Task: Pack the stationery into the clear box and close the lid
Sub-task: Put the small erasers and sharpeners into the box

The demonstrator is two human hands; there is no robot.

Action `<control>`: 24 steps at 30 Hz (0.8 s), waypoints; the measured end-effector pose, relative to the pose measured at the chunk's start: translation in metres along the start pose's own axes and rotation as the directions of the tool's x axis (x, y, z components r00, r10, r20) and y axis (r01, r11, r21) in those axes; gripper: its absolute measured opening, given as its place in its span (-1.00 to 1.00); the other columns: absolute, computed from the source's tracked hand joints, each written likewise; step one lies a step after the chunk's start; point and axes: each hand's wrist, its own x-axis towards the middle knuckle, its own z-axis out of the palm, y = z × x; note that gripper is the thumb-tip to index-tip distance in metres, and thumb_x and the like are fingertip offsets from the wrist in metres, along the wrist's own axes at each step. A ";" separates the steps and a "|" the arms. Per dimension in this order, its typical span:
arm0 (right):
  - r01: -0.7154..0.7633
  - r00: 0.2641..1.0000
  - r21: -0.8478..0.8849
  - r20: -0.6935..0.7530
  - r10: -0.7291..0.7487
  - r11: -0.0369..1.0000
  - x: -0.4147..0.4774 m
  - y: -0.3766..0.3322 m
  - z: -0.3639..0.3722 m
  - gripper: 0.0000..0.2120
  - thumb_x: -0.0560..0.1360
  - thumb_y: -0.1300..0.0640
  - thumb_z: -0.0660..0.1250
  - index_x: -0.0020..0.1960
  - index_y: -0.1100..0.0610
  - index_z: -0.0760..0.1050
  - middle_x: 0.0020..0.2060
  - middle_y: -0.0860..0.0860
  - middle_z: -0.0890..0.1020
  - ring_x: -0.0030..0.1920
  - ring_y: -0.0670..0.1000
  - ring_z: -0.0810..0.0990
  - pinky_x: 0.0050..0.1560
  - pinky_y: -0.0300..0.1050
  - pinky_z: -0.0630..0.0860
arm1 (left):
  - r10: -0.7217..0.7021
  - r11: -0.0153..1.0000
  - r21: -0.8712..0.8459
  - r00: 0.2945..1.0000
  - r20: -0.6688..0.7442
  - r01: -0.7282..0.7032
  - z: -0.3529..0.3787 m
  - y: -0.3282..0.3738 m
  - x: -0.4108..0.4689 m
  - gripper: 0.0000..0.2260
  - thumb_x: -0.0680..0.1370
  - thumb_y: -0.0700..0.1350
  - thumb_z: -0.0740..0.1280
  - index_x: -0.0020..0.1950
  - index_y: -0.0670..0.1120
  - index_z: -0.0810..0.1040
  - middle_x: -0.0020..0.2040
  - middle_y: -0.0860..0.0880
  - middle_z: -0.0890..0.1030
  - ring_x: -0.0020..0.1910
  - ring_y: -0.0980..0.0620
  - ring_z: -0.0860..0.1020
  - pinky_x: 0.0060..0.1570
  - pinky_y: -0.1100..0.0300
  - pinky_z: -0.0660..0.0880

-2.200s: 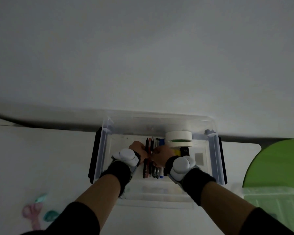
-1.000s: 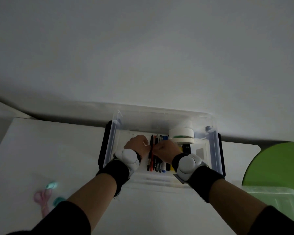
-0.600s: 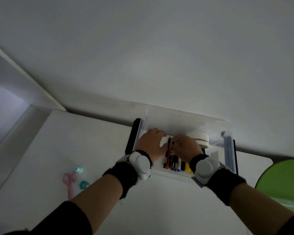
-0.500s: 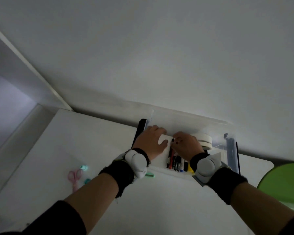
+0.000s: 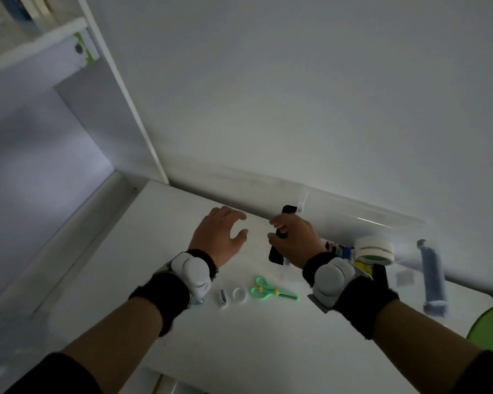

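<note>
Clear box (image 5: 407,265) set on white table (image 5: 239,351) against wall, top open. Masking tape rolls (image 5: 374,250) and markers (image 5: 339,248) seen stacked and laid inside box. Black latch (image 5: 276,255) at box's left end gripped by right hand (image 5: 295,241), fingers curled round it. Left hand (image 5: 219,240) held left of box, fingers loosely spread, nothing held. Green scissors (image 5: 271,291), small clear tape ring (image 5: 238,294) and small blurred item (image 5: 223,297) seen lying outside box, off its front left corner.
</note>
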 end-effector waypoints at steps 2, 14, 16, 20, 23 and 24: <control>0.014 1.000 -0.002 0.024 -0.014 1.000 0.000 -0.013 0.018 -0.73 0.46 0.08 0.36 0.15 0.06 0.54 0.06 -0.01 0.60 0.03 0.01 0.58 0.11 -0.06 0.53 | -0.034 0.999 0.010 0.999 0.014 0.034 -0.007 -0.021 -0.011 -0.73 0.51 -0.03 0.33 0.20 -0.03 0.54 0.16 0.01 0.56 0.18 -0.03 0.46 0.17 0.09 0.43; -0.037 0.964 -0.092 0.260 0.059 0.995 -0.006 -0.029 0.136 -0.73 0.47 0.06 0.33 0.16 -0.03 0.50 0.06 -0.05 0.58 0.07 0.00 0.56 0.09 -0.13 0.48 | -0.236 0.972 0.026 0.952 0.193 0.235 -0.004 -0.127 -0.070 -0.72 0.51 -0.07 0.30 0.22 0.01 0.50 0.18 0.03 0.53 0.20 0.00 0.44 0.12 0.08 0.47; -0.060 0.951 -0.124 0.294 0.094 0.990 -0.009 -0.023 0.155 -0.71 0.46 0.06 0.32 0.18 -0.06 0.49 0.08 -0.06 0.56 0.09 0.00 0.55 0.10 -0.12 0.48 | -0.242 0.970 0.027 0.945 0.218 0.242 0.005 -0.138 -0.078 -0.72 0.51 -0.07 0.31 0.22 0.01 0.50 0.16 0.03 0.53 0.17 0.00 0.46 0.10 0.09 0.47; -0.089 0.924 -0.211 0.348 0.160 0.973 -0.014 -0.007 0.182 -0.69 0.46 0.08 0.30 0.19 -0.08 0.48 0.10 -0.03 0.54 0.13 0.03 0.54 0.11 -0.11 0.48 | -0.229 0.973 0.054 0.937 0.265 0.223 0.024 -0.156 -0.092 -0.78 0.50 -0.03 0.32 0.12 -0.01 0.52 0.07 0.02 0.52 0.11 0.00 0.47 0.02 0.12 0.48; -0.108 0.914 -0.245 0.358 0.193 0.964 -0.020 0.002 0.193 -0.67 0.44 0.09 0.31 0.20 -0.08 0.48 0.11 -0.01 0.52 0.15 0.06 0.53 0.05 -0.13 0.45 | -0.199 0.980 0.061 0.906 0.374 0.190 0.038 -0.159 -0.101 -0.76 0.51 0.02 0.31 0.15 0.02 0.50 0.10 0.04 0.51 0.14 0.03 0.47 0.02 0.12 0.50; -0.110 0.910 -0.253 0.363 0.200 0.961 -0.021 0.005 0.197 -0.66 0.43 0.09 0.32 0.20 -0.08 0.48 0.12 0.00 0.51 0.16 0.07 0.53 0.06 -0.12 0.45 | -0.189 0.982 0.062 0.896 0.403 0.179 0.043 -0.159 -0.103 -0.74 0.51 0.02 0.30 0.18 0.03 0.49 0.14 0.05 0.51 0.18 0.03 0.45 0.05 0.11 0.51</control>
